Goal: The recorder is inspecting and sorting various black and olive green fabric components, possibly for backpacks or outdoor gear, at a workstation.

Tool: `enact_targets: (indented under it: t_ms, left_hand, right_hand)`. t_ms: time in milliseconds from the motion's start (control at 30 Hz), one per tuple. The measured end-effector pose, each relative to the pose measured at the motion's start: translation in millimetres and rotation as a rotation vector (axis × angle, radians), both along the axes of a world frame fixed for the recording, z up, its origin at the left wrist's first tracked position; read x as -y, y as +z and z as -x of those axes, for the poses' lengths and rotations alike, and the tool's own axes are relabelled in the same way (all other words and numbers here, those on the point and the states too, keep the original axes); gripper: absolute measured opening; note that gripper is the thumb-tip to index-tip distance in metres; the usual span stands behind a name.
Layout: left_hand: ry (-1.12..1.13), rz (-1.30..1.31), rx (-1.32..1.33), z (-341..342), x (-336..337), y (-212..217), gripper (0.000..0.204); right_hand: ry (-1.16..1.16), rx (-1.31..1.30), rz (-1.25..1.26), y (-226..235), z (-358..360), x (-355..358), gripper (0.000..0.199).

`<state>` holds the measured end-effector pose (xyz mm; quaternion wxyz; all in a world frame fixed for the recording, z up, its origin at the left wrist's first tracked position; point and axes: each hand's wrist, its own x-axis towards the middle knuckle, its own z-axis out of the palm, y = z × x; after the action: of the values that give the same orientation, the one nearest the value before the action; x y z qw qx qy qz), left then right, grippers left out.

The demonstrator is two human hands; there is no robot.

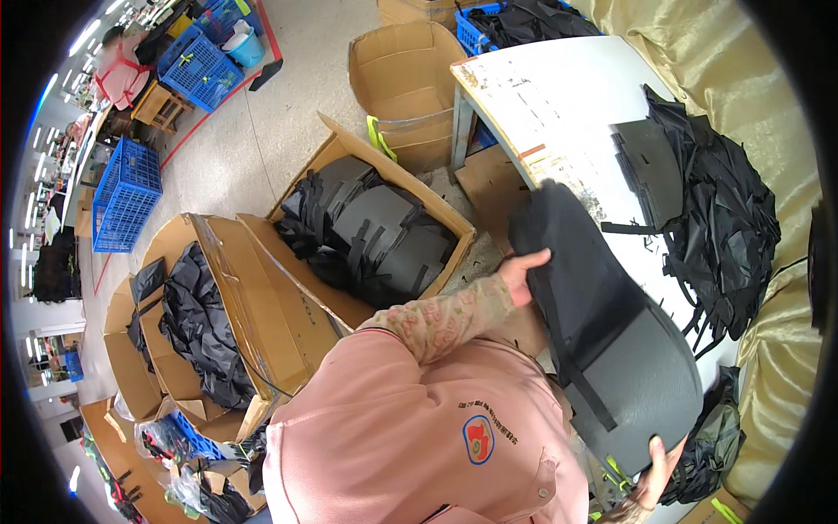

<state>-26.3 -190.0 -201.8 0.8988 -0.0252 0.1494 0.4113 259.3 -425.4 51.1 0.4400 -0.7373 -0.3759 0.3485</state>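
Observation:
A long curved black panel [642, 367] with a smooth grey-black rounded end and a sewn strap is held up in front of me, tilted at the edge of the white table. My left hand [524, 275] grips its darker fabric side near the far end, thumb on top. At the rounded near end, my right hand [659, 472] is closed on the rim with the thumb showing; its other fingers are hidden behind the panel. On the table beyond lies a pile of black fabric pieces [720, 218] with loose straps, next to a flat stack of dark panels [646, 166].
An open cardboard box [463, 240] of similar black panels stands to my left, with another box [209, 253] of black fabric beside it. An open carton [406, 70] is beyond the white table [559, 87]. Blue crates [127, 196] and a seated person [122, 74] are farther off.

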Motion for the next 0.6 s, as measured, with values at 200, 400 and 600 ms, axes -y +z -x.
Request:
enact_targets:
  t_ms: [200, 400, 600]
  left_hand:
    - [0.401, -0.016, -0.162, 127, -18, 31, 0.050]
    - [0.802, 0.083, -0.310, 244, 8, 0, 0.041]
    - [1.098, 0.366, -0.452, 302, 60, -77, 0.041]
  right_hand:
    - [0.300, 0.094, -0.003, -9, 68, -133, 0.095]
    - [0.697, 0.143, 0.015, -55, 193, -247, 0.100]
    - [1.081, 0.279, 0.055, -121, 303, -287, 0.097]
